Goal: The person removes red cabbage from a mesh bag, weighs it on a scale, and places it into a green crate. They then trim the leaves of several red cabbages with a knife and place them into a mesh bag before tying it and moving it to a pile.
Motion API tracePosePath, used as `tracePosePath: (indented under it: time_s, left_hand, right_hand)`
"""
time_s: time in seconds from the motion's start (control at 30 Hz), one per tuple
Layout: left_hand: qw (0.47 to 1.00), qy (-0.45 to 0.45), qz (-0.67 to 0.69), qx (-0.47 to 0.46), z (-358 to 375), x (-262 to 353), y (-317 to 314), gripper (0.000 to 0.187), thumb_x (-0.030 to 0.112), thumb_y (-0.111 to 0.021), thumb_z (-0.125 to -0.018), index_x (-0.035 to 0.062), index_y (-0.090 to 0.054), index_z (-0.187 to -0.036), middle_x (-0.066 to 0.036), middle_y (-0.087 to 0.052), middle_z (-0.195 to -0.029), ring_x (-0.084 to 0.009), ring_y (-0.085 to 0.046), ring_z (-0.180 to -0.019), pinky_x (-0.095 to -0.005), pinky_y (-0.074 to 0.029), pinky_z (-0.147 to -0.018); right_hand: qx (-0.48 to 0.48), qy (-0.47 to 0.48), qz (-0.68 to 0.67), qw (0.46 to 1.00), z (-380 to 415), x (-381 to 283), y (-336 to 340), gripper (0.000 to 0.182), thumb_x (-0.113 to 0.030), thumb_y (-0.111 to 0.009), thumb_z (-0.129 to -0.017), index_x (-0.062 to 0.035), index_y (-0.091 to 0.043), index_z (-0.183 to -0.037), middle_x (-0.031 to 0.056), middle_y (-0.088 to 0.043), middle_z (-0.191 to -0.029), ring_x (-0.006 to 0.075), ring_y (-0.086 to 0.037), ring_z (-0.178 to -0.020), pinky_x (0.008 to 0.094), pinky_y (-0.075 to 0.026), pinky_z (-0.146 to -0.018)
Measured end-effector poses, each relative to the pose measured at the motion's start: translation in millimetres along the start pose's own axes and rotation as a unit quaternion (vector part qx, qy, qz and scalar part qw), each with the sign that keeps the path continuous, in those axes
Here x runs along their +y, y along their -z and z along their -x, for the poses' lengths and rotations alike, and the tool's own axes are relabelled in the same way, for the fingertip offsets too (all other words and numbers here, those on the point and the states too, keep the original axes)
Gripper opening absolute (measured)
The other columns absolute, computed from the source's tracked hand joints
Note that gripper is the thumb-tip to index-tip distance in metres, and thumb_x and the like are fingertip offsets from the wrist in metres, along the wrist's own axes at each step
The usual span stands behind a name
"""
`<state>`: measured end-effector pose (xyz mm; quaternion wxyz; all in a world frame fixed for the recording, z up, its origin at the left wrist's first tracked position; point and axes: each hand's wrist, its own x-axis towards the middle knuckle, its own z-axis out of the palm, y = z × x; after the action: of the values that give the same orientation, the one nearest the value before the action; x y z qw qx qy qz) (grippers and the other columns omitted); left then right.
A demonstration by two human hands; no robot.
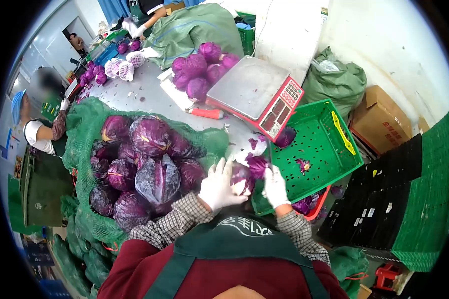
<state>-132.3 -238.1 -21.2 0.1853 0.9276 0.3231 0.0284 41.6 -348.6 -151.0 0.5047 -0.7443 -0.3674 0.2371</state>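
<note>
My left hand [219,187], in a white glove, is wrapped against the left side of a red cabbage [242,178] at the table's front edge. On the other side, my right hand [275,187], also gloved, pinches a loose purple cabbage leaf [258,166] beside the head. Pale patches show on the cabbage's lower side. Left of my hands, several uncut red cabbages [157,182] lie heaped in an opened green mesh sack [212,142]. Right of them stands a green crate [319,167] with leaf scraps inside.
A red digital scale [257,92] stands ahead, near an orange-handled knife [207,113] and several trimmed cabbages [197,70]. A red basket [318,209] sits under the green crate's edge. Stacked black and green crates [384,209] and a cardboard box [381,119] are at right. Co-workers [40,129] stand along the table.
</note>
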Motion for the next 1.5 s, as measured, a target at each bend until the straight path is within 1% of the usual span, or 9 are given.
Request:
tracePosePath:
  time_s: [0.33,0.63,0.73,0.83,0.93,1.2,1.33,1.4,1.5]
  left_hand:
    - [0.993,-0.042,0.111,-0.015,3,-47,0,0.112,0.052,-0.078,-0.057,-0.0024,-0.027,-0.140,-0.026,-0.032,-0.140,-0.0391,-0.035,-0.129,-0.0417,-0.034,-0.106]
    - [0.939,0.009,0.330,-0.092,-43,-71,-19,0.094,0.039,-0.072,-0.072,-0.0133,-0.028,-0.136,-0.028,-0.044,-0.130,-0.0321,-0.043,-0.124,-0.0343,-0.034,-0.105]
    - [0.802,0.103,0.568,-0.153,-55,-66,-9,0.092,0.030,-0.076,-0.074,-0.0152,-0.025,-0.136,-0.024,-0.046,-0.130,-0.0238,-0.047,-0.120,-0.0320,-0.039,-0.101]
    - [0.862,0.127,0.486,-0.070,-56,-42,-14,0.095,0.042,-0.070,-0.080,-0.0134,-0.019,-0.138,-0.024,-0.040,-0.135,-0.0248,-0.041,-0.125,-0.0330,-0.033,-0.105]
    - [0.848,0.148,0.508,-0.042,-58,-31,-19,0.097,0.043,-0.071,-0.078,-0.0147,-0.019,-0.138,-0.025,-0.038,-0.137,-0.0258,-0.038,-0.128,-0.0325,-0.031,-0.107]
    - [0.794,0.211,0.570,-0.022,-77,-69,-50,0.073,0.042,-0.069,-0.080,-0.0074,-0.042,-0.128,-0.019,-0.053,-0.122,-0.0221,-0.053,-0.113,-0.0322,-0.044,-0.095]
    - [0.692,0.287,0.660,-0.058,-77,-73,-28,0.068,0.047,-0.066,-0.081,-0.0027,-0.049,-0.124,-0.018,-0.058,-0.116,-0.0266,-0.057,-0.109,-0.0439,-0.050,-0.086]
    - [0.716,0.302,0.625,-0.075,-80,-79,-37,0.071,0.056,-0.063,-0.078,0.0054,-0.051,-0.127,-0.016,-0.059,-0.119,-0.0323,-0.057,-0.108,-0.0561,-0.048,-0.083]
    - [0.707,0.300,0.637,-0.067,-69,-53,-8,0.070,0.055,-0.064,-0.078,0.0053,-0.053,-0.125,-0.016,-0.058,-0.121,-0.0314,-0.057,-0.109,-0.0553,-0.047,-0.086]
  right_hand:
    - [0.132,-0.291,-0.205,0.925,7,21,24,0.029,-0.027,-0.050,-0.095,-0.0071,-0.050,-0.115,0.0034,-0.055,-0.066,0.0092,-0.040,-0.034,0.0233,-0.034,-0.030]
    - [0.158,-0.070,-0.111,0.979,-11,24,12,0.031,-0.021,-0.057,-0.091,-0.0075,-0.048,-0.118,0.0018,-0.052,-0.076,0.0079,-0.042,-0.039,0.0222,-0.035,-0.034]
    - [0.191,0.038,0.020,0.981,-12,23,8,0.040,-0.014,-0.062,-0.087,-0.0043,-0.047,-0.123,0.0069,-0.057,-0.093,0.0128,-0.057,-0.065,0.0247,-0.047,-0.054]
    - [0.204,0.101,0.018,0.974,0,-20,11,0.045,-0.010,-0.065,-0.083,0.0001,-0.049,-0.123,0.0150,-0.057,-0.113,0.0231,-0.056,-0.105,0.0325,-0.046,-0.089]
    - [0.033,0.200,0.027,0.979,-2,-67,4,0.043,-0.008,-0.067,-0.081,0.0001,-0.051,-0.121,0.0134,-0.056,-0.117,0.0235,-0.057,-0.105,0.0322,-0.045,-0.091]
    - [0.022,0.252,0.116,0.960,-8,-72,8,0.011,-0.007,-0.062,-0.081,-0.0026,-0.057,-0.090,0.0131,-0.056,-0.084,0.0250,-0.061,-0.078,0.0338,-0.050,-0.068]
    - [0.044,0.002,0.011,0.999,23,-20,56,0.010,-0.005,-0.059,-0.082,-0.0004,-0.054,-0.089,0.0133,-0.058,-0.080,0.0284,-0.058,-0.070,0.0348,-0.049,-0.067]
    - [0.045,0.060,0.275,0.959,25,65,66,0.010,-0.007,-0.059,-0.084,-0.0010,-0.054,-0.090,0.0113,-0.057,-0.077,0.0243,-0.057,-0.066,0.0334,-0.049,-0.065]
    - [0.041,-0.117,-0.166,0.978,14,-17,61,0.018,-0.012,-0.060,-0.088,-0.0036,-0.057,-0.103,0.0002,-0.052,-0.070,0.0081,-0.046,-0.052,0.0238,-0.039,-0.047]
